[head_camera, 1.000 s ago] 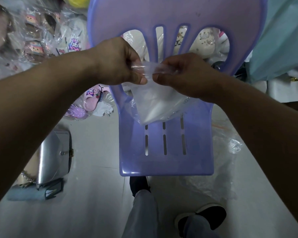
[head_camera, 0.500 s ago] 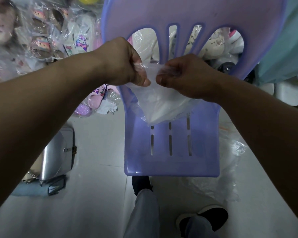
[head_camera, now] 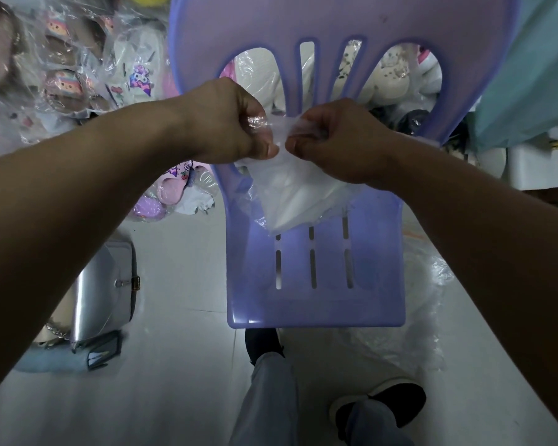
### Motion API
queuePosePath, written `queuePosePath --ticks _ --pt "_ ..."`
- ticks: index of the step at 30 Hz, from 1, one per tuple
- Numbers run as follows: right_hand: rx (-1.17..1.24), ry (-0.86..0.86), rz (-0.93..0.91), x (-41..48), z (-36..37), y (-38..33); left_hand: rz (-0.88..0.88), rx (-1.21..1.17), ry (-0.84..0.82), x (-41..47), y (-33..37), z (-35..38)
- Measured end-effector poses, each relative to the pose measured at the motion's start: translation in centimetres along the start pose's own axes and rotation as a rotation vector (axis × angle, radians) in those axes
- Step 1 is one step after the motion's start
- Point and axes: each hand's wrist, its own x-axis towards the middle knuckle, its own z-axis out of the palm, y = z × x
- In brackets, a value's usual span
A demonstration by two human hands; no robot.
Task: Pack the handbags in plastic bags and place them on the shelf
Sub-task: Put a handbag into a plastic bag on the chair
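Both of a person's hands meet above the seat of a lilac plastic chair [head_camera: 316,304], working the top edge of a clear plastic bag [head_camera: 298,196]. The left hand [head_camera: 229,120] pinches the film between thumb and curled fingers, and the right hand [head_camera: 332,140] grips the facing edge the same way, thumbs nearly touching. The bag hangs down from the two grips, its lower end resting on the back part of the seat, just above the seat slots. A silver handbag [head_camera: 105,284] with a small metal clasp lies on the pale floor [head_camera: 181,381] to the left of the chair, partly under the left forearm and well apart from the bag; a chain strap [head_camera: 54,329] shows at its near end. A loose heap of clear plastic [head_camera: 409,336] sits on the floor at the chair's right. Plastic-wrapped children's slippers [head_camera: 78,82] are piled beyond the chair at upper left, and more wrapped goods show through the openings in the backrest. The person's black shoes [head_camera: 384,403] stand just in front of the seat.
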Motion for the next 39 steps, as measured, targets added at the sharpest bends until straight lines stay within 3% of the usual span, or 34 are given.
queuePosePath --ticks 6,11,15,18,20,23,25,29,32,34,37,39 --pt "-0.076 -0.003 -0.082 -1.0 -1.1 -0.5 0.058 -0.016 0.024 0.0 0.3 0.5" --pt "-0.128 0.081 -0.113 -1.8 -1.9 0.7 0.106 -0.196 -0.088 -0.5 0.9 1.3" --pt "-0.017 0.108 -0.123 -2.5 -2.6 1.3 -0.164 -0.79 -0.174 0.3 1.9 3.4" --pt "0.061 0.173 -0.097 -3.0 -2.5 1.9 -0.261 -0.825 -0.192 0.7 3.0 5.6" --pt "0.133 0.244 -0.045 -3.7 -2.5 2.3 -0.282 -0.755 -0.214 0.3 3.7 6.7" --pt "0.247 0.433 0.047 -4.8 -2.8 3.3 -0.27 -0.464 -0.263 0.0 3.9 8.2" --pt "0.244 0.562 0.204 -4.8 -3.8 4.8 -0.274 -0.35 -0.347 -0.2 4.1 9.2" --pt "0.256 0.488 0.608 -4.2 -4.4 7.7 -0.351 -0.297 -0.522 -0.6 4.9 11.2" --pt "0.313 0.613 0.769 -5.2 -3.1 8.4 -0.389 -0.154 -0.561 -0.8 4.8 12.7" --pt "0.397 0.62 0.842 -6.1 -2.5 9.1 -0.464 -0.284 -0.559 -1.0 4.4 13.1" --pt "0.567 0.516 0.899 -6.9 -1.7 10.1 -0.67 -0.758 -0.435 -0.5 3.6 13.2" --pt "0.648 0.481 0.917 -7.2 -1.1 10.8 -0.801 -0.936 -0.357 -0.4 3.1 13.5"
